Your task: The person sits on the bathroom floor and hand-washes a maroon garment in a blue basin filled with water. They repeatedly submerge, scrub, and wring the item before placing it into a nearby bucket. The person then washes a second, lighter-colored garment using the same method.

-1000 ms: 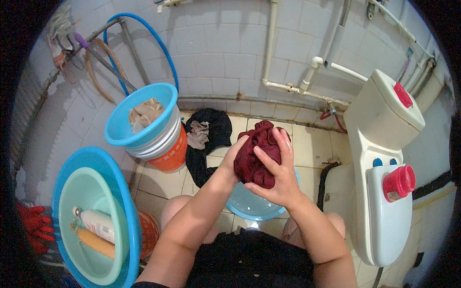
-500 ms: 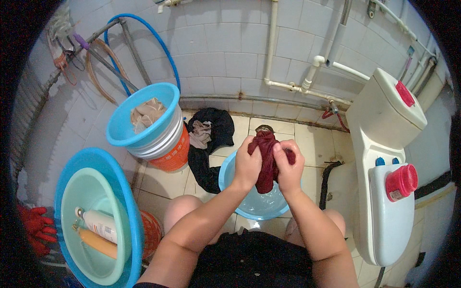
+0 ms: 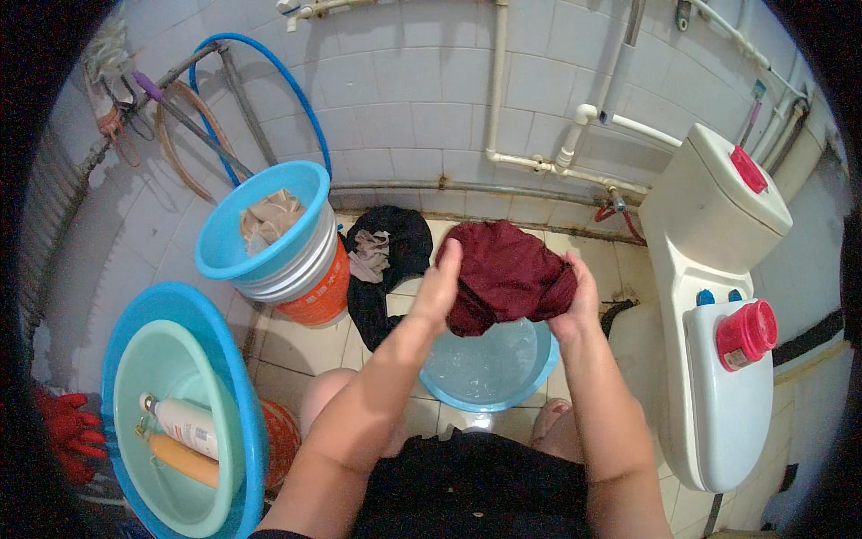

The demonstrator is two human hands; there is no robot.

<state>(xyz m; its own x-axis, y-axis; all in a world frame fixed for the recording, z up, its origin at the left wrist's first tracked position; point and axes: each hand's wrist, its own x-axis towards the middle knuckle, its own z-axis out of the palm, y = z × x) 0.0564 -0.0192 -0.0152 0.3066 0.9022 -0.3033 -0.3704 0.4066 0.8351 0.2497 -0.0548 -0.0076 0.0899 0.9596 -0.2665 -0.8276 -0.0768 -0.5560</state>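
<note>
A dark maroon cloth [image 3: 508, 277], bunched and partly spread, hangs between my two hands above a light blue basin [image 3: 485, 404]. My left hand [image 3: 438, 286] is closed on the cloth's left edge, its fingers partly behind the fabric. At the cloth's lower right edge, my right hand [image 3: 579, 301] grips it, with several fingers hidden beneath. Cloudy water with bubbles fills the bottom of the basin, which stands on the floor tiles between my knees. What kind of garment the cloth is, I cannot make out.
Dark and grey-beige clothes [image 3: 386, 251] lie on the floor. A blue basin [image 3: 211, 260] with beige cloth tops stacked buckets. Nearer left, a pale green basin [image 3: 220, 395] holds bottles. The toilet [image 3: 718, 216] at right bears a red jar [image 3: 747, 334] on its lid. Pipes line the wall.
The maroon cloth, gathered tightly between my hands before, is now opened out wider. My hands have moved apart, left hand leftward and right hand rightward, uncovering more of the basin's water.
</note>
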